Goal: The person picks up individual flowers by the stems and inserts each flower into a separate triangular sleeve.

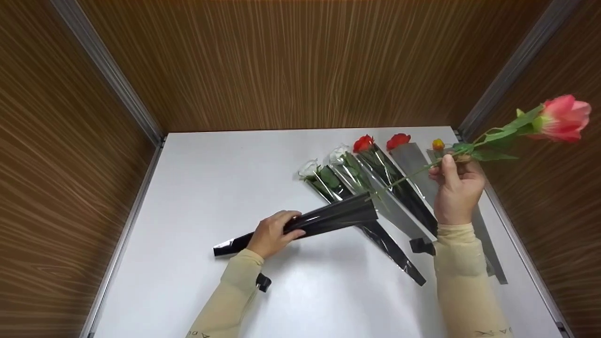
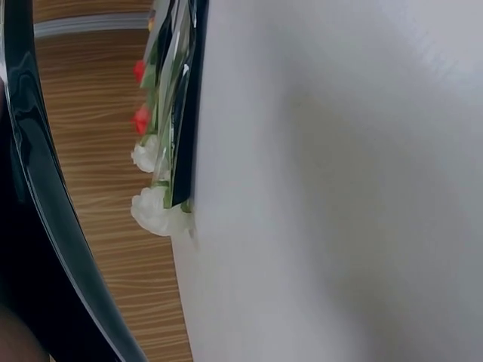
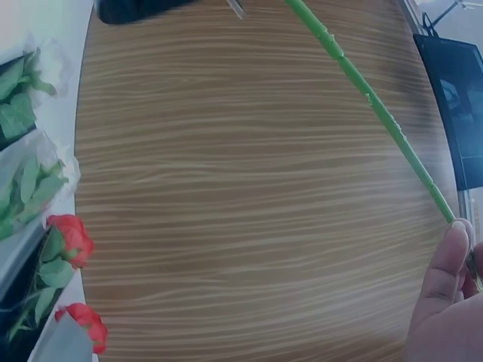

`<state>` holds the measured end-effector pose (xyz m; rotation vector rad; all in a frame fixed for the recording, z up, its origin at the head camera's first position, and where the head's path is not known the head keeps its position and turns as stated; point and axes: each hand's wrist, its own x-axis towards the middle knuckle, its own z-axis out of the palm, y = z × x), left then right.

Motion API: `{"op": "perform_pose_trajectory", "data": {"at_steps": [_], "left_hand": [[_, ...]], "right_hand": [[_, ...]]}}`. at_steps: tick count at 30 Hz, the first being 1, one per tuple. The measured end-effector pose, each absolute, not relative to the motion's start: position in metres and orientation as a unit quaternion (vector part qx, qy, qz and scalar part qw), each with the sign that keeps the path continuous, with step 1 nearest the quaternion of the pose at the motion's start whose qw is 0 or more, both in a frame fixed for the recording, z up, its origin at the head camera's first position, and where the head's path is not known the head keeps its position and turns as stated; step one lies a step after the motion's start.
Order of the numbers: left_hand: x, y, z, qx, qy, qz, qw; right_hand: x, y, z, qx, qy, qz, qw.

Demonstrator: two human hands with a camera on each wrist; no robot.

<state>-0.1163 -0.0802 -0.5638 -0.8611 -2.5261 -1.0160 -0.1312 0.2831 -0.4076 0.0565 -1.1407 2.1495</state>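
Note:
My left hand [image 1: 274, 233] grips a long, tapered black flower sleeve [image 1: 335, 217] around its middle, its wide mouth facing right. In my right hand [image 1: 458, 190] the green stem of a pink artificial rose [image 1: 563, 118] is pinched between thumb and fingers, the bloom up at the right. The lower end of the stem [image 1: 408, 177] reaches the sleeve's mouth in the head view. From the right wrist, the bare stem [image 3: 370, 94] runs diagonally up from the fingertips. The left wrist view shows the black sleeve [image 2: 45, 226] close up along the left side.
On the white table [image 1: 197, 188], wrapped flowers lie in a fanned row: two white roses [image 1: 310, 169], two red ones [image 1: 363, 143], and a small orange-yellow one [image 1: 438, 144] near the right. Wood-grain panels [image 1: 300, 65] enclose the back and sides.

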Motion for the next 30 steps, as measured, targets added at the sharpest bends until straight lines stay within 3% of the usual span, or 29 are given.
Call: {"op": "perform_pose_trajectory", "data": {"at_steps": [13,30], "left_hand": [[-0.114,-0.066,-0.562,-0.271,-0.87,-0.396,0.114],[-0.11,-0.043,-0.563,-0.247,-0.857,-0.439,0.112]], "right_hand": [[-0.126,0.25,-0.432,0.005,-0.615,0.749,0.247],[-0.124,0.233,-0.441,0.075,-0.697,0.677,0.225]]}}
